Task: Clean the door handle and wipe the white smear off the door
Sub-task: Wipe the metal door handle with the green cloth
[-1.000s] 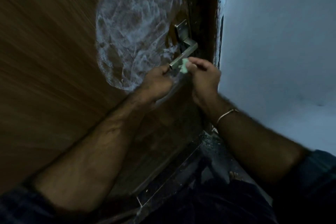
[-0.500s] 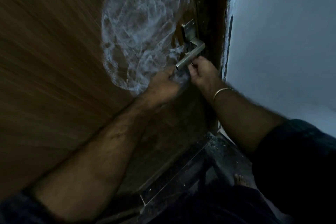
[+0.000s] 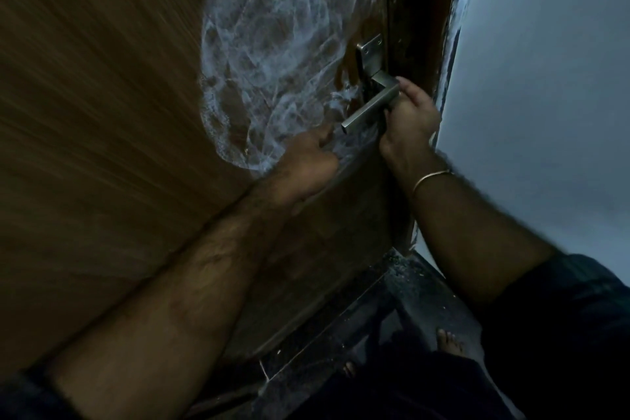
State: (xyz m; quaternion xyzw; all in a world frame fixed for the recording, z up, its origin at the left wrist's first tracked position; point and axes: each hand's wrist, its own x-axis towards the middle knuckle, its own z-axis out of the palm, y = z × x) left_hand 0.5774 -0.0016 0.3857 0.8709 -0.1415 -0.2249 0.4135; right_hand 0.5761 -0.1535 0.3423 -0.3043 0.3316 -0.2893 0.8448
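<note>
**Two bare hands at a door handle, beside a wide white smear**

A dim, downward view from a camera worn on a person's head. The landmark is a metal lever door handle (image 3: 371,108), fixed near the right edge of a brown wooden door (image 3: 102,112). The lever slants down and to the left from its upright back plate (image 3: 369,55).

The right hand (image 3: 407,123) is on the handle's right side. Its fingers curl together around the lever close to the bend, with the thumb resting on top. The fingertips go behind the lever, so whether anything is pinched between them and the metal is hidden. A thin metal bangle (image 3: 430,178) circles the wrist below the handle.

The left hand (image 3: 306,160) sits just below and left of the lever's free end, against the door. Its fingers look bunched, but the tips blur into the smear and the low light, so I cannot tell whether they are closed on anything or simply pressing the wood.

The white smear (image 3: 276,68) spreads left of the handle in a large, cloudy, swirled patch. It reaches from above the back plate down to the left hand, and its top is cut off by the frame's edge.

Right of the handle runs the dark door frame (image 3: 419,17), then a pale wall (image 3: 545,95). Far below the handle, a dark floor (image 3: 402,297) and the toes of a bare foot (image 3: 450,343) are barely visible. Dark sleeves are cut off at both lower corners.
</note>
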